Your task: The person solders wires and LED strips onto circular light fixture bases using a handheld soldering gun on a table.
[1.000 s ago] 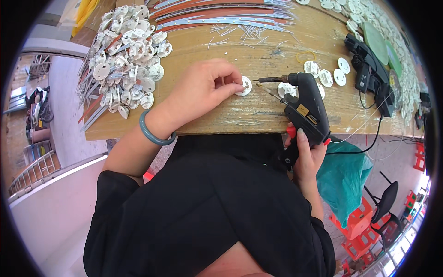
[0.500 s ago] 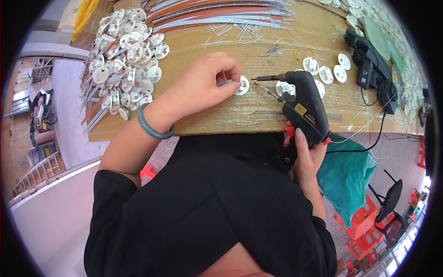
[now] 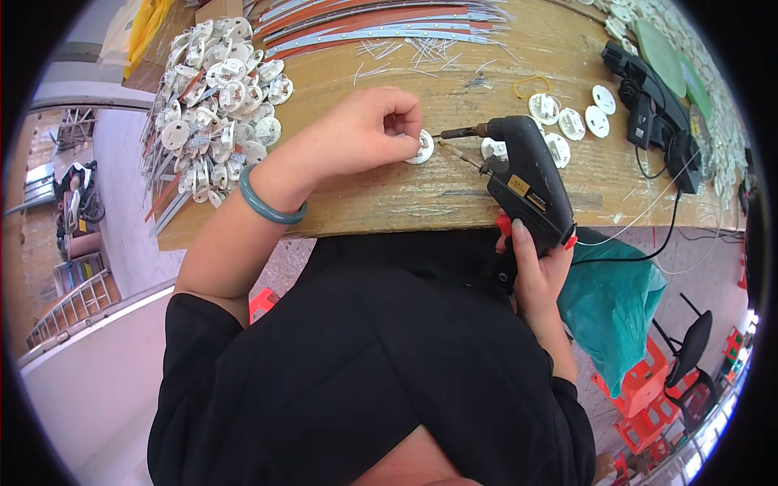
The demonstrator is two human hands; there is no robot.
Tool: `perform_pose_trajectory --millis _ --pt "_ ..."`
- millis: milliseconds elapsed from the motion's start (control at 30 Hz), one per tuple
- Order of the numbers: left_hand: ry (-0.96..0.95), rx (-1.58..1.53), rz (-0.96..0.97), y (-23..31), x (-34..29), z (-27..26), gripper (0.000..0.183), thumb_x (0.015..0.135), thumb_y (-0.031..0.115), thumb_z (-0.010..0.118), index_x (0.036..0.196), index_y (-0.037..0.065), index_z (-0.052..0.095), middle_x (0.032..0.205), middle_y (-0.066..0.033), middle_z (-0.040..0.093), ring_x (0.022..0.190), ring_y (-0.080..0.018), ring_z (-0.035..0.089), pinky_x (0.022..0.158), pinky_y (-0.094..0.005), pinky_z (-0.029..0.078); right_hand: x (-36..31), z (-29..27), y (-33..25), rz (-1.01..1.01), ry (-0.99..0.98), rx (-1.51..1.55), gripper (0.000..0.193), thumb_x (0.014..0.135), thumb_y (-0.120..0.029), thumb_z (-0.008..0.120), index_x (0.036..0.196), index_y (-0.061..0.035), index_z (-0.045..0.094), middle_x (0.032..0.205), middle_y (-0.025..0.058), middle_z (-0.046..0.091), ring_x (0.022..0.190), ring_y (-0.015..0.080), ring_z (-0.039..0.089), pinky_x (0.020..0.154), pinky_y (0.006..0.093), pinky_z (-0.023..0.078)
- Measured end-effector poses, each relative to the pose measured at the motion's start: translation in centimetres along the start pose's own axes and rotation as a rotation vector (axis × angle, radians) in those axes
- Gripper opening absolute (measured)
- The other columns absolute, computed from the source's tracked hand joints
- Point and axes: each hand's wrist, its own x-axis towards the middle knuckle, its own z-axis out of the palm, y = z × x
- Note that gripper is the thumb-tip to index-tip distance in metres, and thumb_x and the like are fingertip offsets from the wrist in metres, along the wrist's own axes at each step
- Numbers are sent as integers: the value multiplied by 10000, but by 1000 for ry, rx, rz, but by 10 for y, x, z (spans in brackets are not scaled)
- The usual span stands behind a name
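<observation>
My left hand (image 3: 365,134) is over the table with its fingers pinched together at the left edge of a small round white disc (image 3: 422,147) with fittings on its face. Whatever lies between those fingertips is hidden. In my right hand (image 3: 538,267) is a black soldering gun (image 3: 531,182) with a red trigger, its handle wrapped by my fingers. Its dark tip points left, just to the right of the disc. Below the tip sits a thin metal feed tube (image 3: 463,155). White solder wire (image 3: 616,236) trails from the gun's back.
A heap of white discs with strips (image 3: 219,113) stands at the left. LED strips (image 3: 381,32) and short white wires (image 3: 425,53) lie at the back. More discs (image 3: 571,124) lie beyond the gun, beside a black device (image 3: 660,121). A teal bag (image 3: 612,304) hangs below the table edge.
The soldering gun has shifted slightly left, its tip closer to the disc. My left fingers have closed in at the disc, and the greyish piece seen between them earlier is now hidden.
</observation>
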Motion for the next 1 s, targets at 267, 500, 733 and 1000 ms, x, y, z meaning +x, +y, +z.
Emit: perform_pose_trajectory --millis 267,500,733,1000 --pt "-155 -55 -102 -2 14 -9 104 800 44 609 756 48 514 712 32 515 681 -46 454 604 -227 373 0 1 0 16 3 -2 359 885 8 626 1202 20 457 951 95 642 715 82 581 635 214 477" --pt "-216 44 -160 8 22 -9 128 789 45 596 730 52 484 670 30 479 656 -53 428 580 -233 351 1 -4 4 -39 -50 -54 374 880 6 633 1214 35 468 932 80 638 722 75 568 650 209 455" --pt "-208 97 -112 5 25 -11 141 751 108 640 703 42 525 621 -21 534 589 -120 506 517 -299 404 1 -8 8 -40 -63 -102 401 863 2 652 1222 40 480 1021 93 622 860 104 573 782 244 458" --pt "-226 73 -101 4 27 -12 134 745 99 643 708 42 528 614 -16 524 587 -118 501 517 -294 398 3 -10 8 -44 -74 -162 416 849 4 662 1224 46 487 1093 106 608 999 135 563 893 267 437"
